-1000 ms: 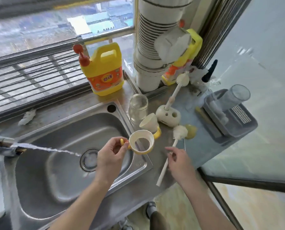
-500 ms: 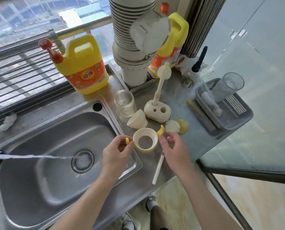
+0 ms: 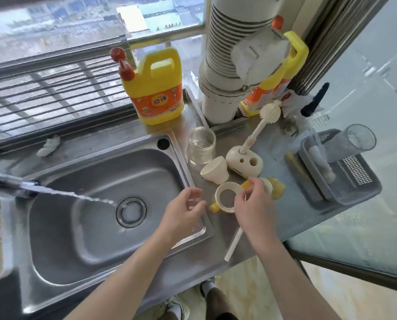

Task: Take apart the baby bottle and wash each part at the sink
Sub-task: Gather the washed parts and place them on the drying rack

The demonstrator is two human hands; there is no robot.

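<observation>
Though light and stiff, likely slick wet: grip collar ring by yellow handles, not rim. Lies flat on surface near front edge, beside sink. Pinched at right rim by right hand; left hand slack beside.

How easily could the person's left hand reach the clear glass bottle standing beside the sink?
Probably yes. The left hand hovers at the sink rim, seemingly holding nothing, and the clear glass bottle stands upright just beyond it. The cream cap lies to the bottle's right, out of the path.
</observation>
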